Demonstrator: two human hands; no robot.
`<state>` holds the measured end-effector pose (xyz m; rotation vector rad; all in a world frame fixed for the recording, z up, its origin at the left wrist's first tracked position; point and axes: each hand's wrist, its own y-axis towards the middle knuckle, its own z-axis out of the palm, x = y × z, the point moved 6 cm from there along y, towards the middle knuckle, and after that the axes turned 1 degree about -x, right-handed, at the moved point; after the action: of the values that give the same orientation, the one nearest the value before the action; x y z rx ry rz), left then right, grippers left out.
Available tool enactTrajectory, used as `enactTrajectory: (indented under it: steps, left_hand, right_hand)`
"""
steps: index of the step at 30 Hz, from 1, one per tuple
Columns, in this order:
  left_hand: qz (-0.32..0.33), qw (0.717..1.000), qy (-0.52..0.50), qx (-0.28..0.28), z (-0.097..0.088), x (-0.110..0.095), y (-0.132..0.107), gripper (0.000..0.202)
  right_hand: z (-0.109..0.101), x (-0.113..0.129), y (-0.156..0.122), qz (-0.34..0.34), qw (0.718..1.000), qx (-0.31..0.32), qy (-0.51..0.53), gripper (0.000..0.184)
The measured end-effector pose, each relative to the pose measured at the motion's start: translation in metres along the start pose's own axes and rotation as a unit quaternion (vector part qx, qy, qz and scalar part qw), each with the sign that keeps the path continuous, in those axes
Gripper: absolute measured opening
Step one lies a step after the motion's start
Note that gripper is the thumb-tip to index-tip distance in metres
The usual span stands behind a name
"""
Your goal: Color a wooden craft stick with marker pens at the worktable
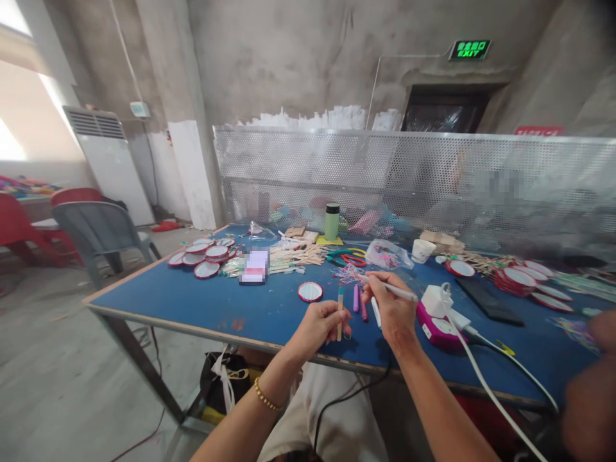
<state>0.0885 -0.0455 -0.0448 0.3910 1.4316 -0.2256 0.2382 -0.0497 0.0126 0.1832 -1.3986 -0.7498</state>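
My left hand (pixel 317 326) is closed on a small flat wooden stick (pixel 341 294) with a green end, held upright above the blue table's front edge. In my right hand (pixel 397 316) is a slim white pen-like tool (pixel 398 291), its tip pointing left toward a heap of thin coloured strands (pixel 347 274). Between the hands lie a purple pen (pixel 356 298), a pink pen (pixel 364 312) and a white pen (pixel 375 312). One round white disc with a red rim (pixel 310 291) lies just beyond my left hand.
Piled red-rimmed discs (pixel 216 252) and wooden sticks (pixel 308 255) are at the left and back. A phone (pixel 254 265), green bottle (pixel 332 223), pliers (pixel 353 259) and paper cup (pixel 423 250) stand around. A magenta power strip (pixel 436 330) trails cables. A blurred person's arm (pixel 590 398) shows right.
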Motion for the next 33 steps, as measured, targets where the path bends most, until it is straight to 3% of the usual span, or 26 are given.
enactTrajectory:
  steps: [3, 10, 14, 19, 28, 33]
  left_hand:
    - [0.006, 1.0, -0.014, -0.012, -0.001, -0.002, 0.001, 0.048]
    - [-0.005, 1.0, 0.018, -0.002, 0.002, -0.013, 0.013, 0.036]
    - [-0.029, 0.999, 0.043, 0.006, 0.001, -0.013, 0.022, 0.026]
    - [-0.051, 0.998, 0.033, 0.003, 0.003, 0.0, 0.027, 0.027]
    - [-0.035, 0.999, 0.012, -0.028, 0.005, 0.005, 0.022, 0.029]
    - [-0.023, 1.0, 0.007, -0.018, 0.006, 0.006, 0.019, 0.03]
  right_hand:
    - [0.006, 0.005, 0.011, -0.033, 0.999, 0.002, -0.029, 0.026]
    - [0.012, -0.002, 0.029, -0.001, 1.0, -0.005, -0.009, 0.037]
    - [0.008, -0.007, 0.025, -0.008, 1.0, -0.002, -0.01, 0.039]
    - [0.006, -0.022, 0.013, 0.026, 1.0, 0.009, -0.008, 0.04]
    - [0.007, -0.02, 0.01, 0.024, 0.999, -0.041, -0.026, 0.04]
    - [0.008, -0.025, 0.0, 0.022, 1.0, -0.017, -0.01, 0.036]
